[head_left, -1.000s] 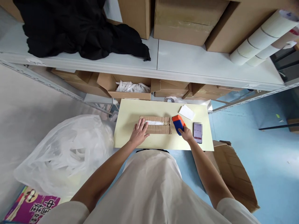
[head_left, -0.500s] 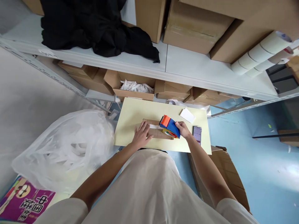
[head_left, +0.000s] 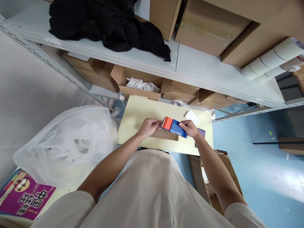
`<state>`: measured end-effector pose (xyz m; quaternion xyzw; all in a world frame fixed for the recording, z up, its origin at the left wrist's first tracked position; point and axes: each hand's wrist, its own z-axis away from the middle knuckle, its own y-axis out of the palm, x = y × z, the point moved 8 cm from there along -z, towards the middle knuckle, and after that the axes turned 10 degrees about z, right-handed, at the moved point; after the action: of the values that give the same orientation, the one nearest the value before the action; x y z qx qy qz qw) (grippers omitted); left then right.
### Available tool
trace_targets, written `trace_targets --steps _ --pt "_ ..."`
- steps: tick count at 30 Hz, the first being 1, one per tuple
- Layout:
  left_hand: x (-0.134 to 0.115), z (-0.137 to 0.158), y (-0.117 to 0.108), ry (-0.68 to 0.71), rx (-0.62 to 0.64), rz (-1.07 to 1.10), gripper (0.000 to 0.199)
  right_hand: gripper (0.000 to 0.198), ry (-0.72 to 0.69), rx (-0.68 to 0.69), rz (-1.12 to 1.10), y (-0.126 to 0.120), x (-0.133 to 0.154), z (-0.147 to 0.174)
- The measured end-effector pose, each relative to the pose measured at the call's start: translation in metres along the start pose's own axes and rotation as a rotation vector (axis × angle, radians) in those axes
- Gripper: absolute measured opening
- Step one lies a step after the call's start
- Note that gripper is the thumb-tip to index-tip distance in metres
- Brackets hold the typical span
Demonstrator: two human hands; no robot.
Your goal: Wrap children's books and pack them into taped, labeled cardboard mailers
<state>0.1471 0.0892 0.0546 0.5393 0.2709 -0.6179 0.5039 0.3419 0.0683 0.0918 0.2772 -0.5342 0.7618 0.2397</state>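
Note:
In my right hand (head_left: 189,128) is a blue and orange tape dispenser (head_left: 178,128), gripped at its rear end. Its toothed front edge points left, just above a flat piece of brown cardboard (head_left: 165,134) on the pale yellow table. My left hand (head_left: 150,126) is closed in a pinch right at that toothed edge. What sits between its fingertips is too small to make out. Behind my right hand lies a small white box (head_left: 192,117). A phone (head_left: 201,133) is partly covered by my right wrist.
The table (head_left: 142,107) stands against a grey shelf (head_left: 199,71) with cardboard boxes (head_left: 211,28), black cloth (head_left: 114,25) and tape rolls (head_left: 273,58). A translucent plastic bag (head_left: 68,145) bulges at the left. An open carton (head_left: 229,167) stands on the floor at right.
My left hand has lifted off the cardboard and closed into a pinch at the dispenser's front. The dispenser has turned, hiding its tape roll. The view has shifted slightly.

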Motion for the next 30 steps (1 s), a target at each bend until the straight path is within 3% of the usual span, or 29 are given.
trace_targets --steps 4,8,11,13,17,23,27,30 --pt "0.008 0.007 -0.045 0.023 -0.122 -0.09 0.03 0.058 0.03 0.045 0.167 -0.013 -0.001 0.002" --pt "0.046 0.013 -0.104 -0.085 -0.282 -0.133 0.032 0.058 0.118 0.063 0.318 -0.019 -0.026 0.007" --pt "0.072 0.005 -0.126 -0.085 -0.321 -0.248 0.034 0.058 0.137 0.074 0.436 -0.014 -0.033 0.003" --pt "0.085 -0.003 -0.127 -0.064 -0.331 -0.317 0.033 0.057 0.157 0.079 0.501 -0.009 -0.033 -0.002" --pt "0.106 -0.012 -0.107 -0.048 -0.304 -0.372 0.032 0.057 0.189 0.084 0.58 -0.004 -0.03 -0.009" --pt "0.121 -0.011 -0.09 -0.025 -0.321 -0.478 0.041 0.058 0.165 0.086 0.583 -0.004 -0.029 -0.006" --pt "0.115 -0.008 -0.1 -0.036 -0.358 -0.542 0.054 0.058 0.173 0.1 0.616 -0.002 -0.029 -0.006" --pt "0.084 -0.003 -0.088 0.068 -0.284 -0.673 0.077 0.059 0.173 0.113 0.653 -0.001 -0.029 -0.007"
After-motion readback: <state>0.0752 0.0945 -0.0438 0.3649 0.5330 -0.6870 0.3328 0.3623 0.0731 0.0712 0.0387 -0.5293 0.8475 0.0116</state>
